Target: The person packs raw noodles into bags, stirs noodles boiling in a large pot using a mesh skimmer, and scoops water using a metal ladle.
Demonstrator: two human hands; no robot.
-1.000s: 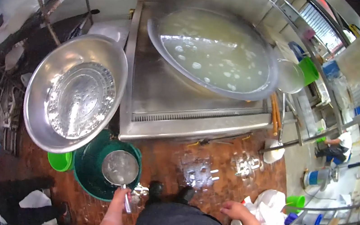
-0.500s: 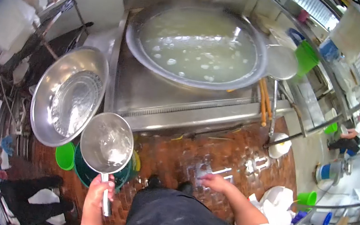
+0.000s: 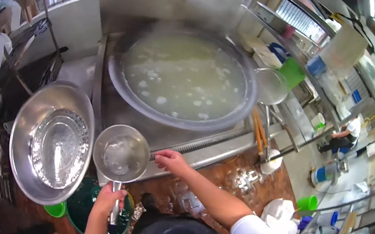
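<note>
My left hand [image 3: 112,197] is closed round the handle of a metal dipper [image 3: 121,153], whose round bowl is tilted so that its inside shows, with a shiny patch at the bottom. Just right of the bowl's rim is my right hand [image 3: 171,161], its fingers partly curled and nothing visible in it. Whether it touches the rim is unclear. A large metal basin [image 3: 24,143] with clear liquid stands to the left of the dipper. Beyond both hands, a very large round pan [image 3: 150,110] holds cloudy, steaming liquid with white froth.
Below the basin are a dark green tub [image 3: 72,208] and a bright green bucket [image 3: 55,209]. A round strainer [image 3: 271,87] and wooden sticks [image 3: 258,131] lean at the pan's right. White bags [image 3: 281,217] lie on the wet floor. A person [image 3: 346,133] sits far right.
The view has tilted up and shifted. My right hand has moved forward and left, close to the dipper. My left hand still holds the dipper. The person at the lower left has mostly left view.
</note>
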